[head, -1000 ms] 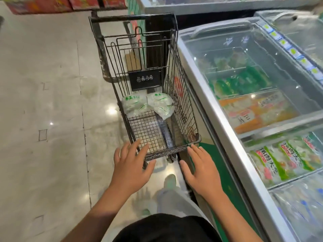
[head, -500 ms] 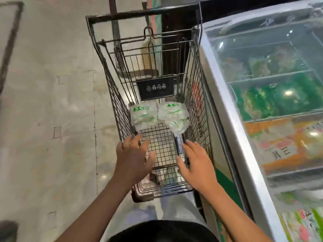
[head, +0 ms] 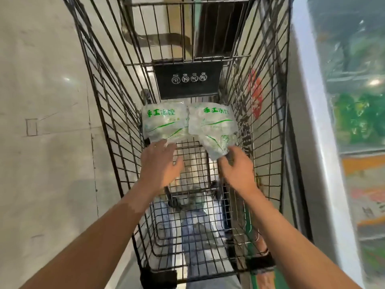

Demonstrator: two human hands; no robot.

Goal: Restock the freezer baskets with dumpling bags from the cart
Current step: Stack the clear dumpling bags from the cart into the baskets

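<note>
1. Both hands reach forward and down into the black wire shopping cart (head: 108,113). The left hand (head: 159,165) has its fingers spread and fairly straight, its fingertips at or touching the near edge of the left clear plastic dumpling bag with green lettering (head: 163,124); it grips nothing yet.
2. The right hand (head: 237,170) has its fingers curled at the near lower corner of the right clear plastic dumpling bag with green lettering (head: 212,128). It looks to be pinching that corner, though blur keeps the contact from being sure.
3. Directly ahead of the hands, the two bags lie side by side on the cart's wire floor, touching each other along their inner edges, at the far end of the basket under a black plastic panel with small white icons (head: 188,79).
4. The right bag's long axis runs roughly away from the person, with its near corner sagging toward the right hand. The left bag sits squarer. Each hand is nearest its own bag, so a one-bag-per-hand lift looks natural.
5. To the right, just beside the cart, stands the white glass-topped chest freezer (head: 308,122), with blurred green and orange packets under the lid. The bags would need carrying rightward and up over the cart's side.
</note>
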